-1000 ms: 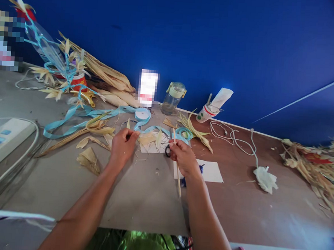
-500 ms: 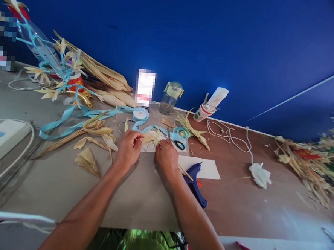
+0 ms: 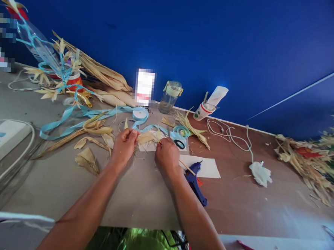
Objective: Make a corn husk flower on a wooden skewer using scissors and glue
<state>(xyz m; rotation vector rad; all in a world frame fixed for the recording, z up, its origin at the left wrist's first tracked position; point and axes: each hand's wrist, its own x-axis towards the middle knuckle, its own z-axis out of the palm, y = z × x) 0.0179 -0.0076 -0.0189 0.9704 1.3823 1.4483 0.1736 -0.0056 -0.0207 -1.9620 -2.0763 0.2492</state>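
Note:
A pale piece of dried corn husk (image 3: pixel 146 137) stretches between my two hands above a white paper (image 3: pixel 146 148). My left hand (image 3: pixel 124 147) is closed, thumb and fingertips pinched at the husk's left end. At its other end my right hand (image 3: pixel 167 153) is closed too, knuckles up, fingertips mostly hidden. Thin stems or wires lie around the husk. Scissors with black handles (image 3: pixel 179 144) are just beyond my right hand. A thin wooden stick (image 3: pixel 187 167) shows beside my right wrist, above a blue glue gun (image 3: pixel 196 187); whether I hold the stick, I cannot tell.
Light-blue ribbon (image 3: pixel 53 129) and loose husks (image 3: pixel 88 159) lie to the left. A lidded bottle (image 3: pixel 170 97) and a paper cup (image 3: pixel 204 110) stand by the blue wall. A power strip (image 3: pixel 7 141) is far left; a white cable (image 3: pixel 236 138) and husk bundle (image 3: pixel 306 163) are right.
My left hand has shifted slightly left, away from my right hand, showing more of the husk between them. My right hand has stayed almost in place.

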